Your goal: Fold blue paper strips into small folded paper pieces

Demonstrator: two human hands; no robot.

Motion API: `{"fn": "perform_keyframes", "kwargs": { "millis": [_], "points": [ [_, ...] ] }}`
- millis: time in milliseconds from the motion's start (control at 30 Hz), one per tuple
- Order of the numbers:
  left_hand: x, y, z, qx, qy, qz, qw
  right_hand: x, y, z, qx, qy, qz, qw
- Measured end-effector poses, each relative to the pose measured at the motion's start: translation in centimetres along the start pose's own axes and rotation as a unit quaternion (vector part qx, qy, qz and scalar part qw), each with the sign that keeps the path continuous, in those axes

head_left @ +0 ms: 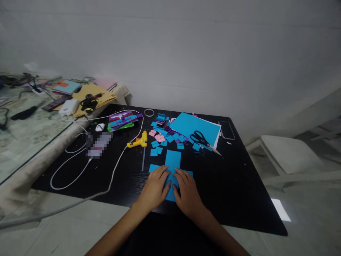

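Note:
Blue paper [173,158] in a cross shape lies flat near the front edge of the black table. Whether it is one piece or crossed strips is hidden under my hands. My left hand [156,186] presses on its left side, fingers stretched out and lying flat. On the right side rests my right hand [188,192], its fingers also extended over the paper. The two hands are a little apart, fingertips pointing at each other. Just beyond them are small blue folded paper pieces [154,152] and pink ones [160,138].
A yellow glue gun [140,140] with a grey glue stick [143,158] lies left. Black-handled scissors [205,142] rest across a large blue sheet [195,127]. Coloured paper strips [124,121] are stacked at back left. A white cable [114,174] crosses the table's left side.

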State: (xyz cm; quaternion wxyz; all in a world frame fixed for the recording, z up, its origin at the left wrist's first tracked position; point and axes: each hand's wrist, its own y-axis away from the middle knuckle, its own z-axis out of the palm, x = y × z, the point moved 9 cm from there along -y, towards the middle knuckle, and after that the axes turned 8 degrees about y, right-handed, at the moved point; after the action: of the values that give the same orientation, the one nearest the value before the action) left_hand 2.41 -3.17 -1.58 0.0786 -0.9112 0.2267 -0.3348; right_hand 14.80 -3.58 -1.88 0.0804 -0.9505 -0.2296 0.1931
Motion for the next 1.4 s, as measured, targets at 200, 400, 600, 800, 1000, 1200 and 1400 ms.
{"fn": "perform_keyframes", "kwargs": {
  "millis": [200,400,600,800,1000,1200,1400],
  "points": [
    [0.3,0.0,0.0,0.006,-0.017,0.01,1.0,0.0,-0.1,0.1,-0.008,0.013,0.006,1.0],
    [0.3,0.1,0.0,0.019,-0.035,0.009,0.999,0.1,0.1,-0.1,0.009,0.01,-0.001,1.0],
    [0.1,0.2,0.2,0.003,-0.038,-0.004,0.999,1.9,1.4,-1.1,0.025,0.038,0.019,0.999],
    [-0.1,0.4,-0.3,0.004,-0.031,-0.001,1.0,3.7,2.5,-2.3,0.041,0.043,0.037,0.998],
    [-1.1,1.0,-1.3,0.007,-0.049,0.008,0.999,4.6,1.6,-2.9,0.049,0.013,0.044,0.998],
    [-1.4,1.1,-1.2,0.004,-0.038,0.01,0.999,17.5,-5.5,-9.0,0.097,0.021,0.196,0.975],
    [-1.4,1.2,-1.1,0.006,-0.034,0.011,0.999,28.2,-10.2,-13.1,0.139,0.088,0.294,0.942]
  ]
}}
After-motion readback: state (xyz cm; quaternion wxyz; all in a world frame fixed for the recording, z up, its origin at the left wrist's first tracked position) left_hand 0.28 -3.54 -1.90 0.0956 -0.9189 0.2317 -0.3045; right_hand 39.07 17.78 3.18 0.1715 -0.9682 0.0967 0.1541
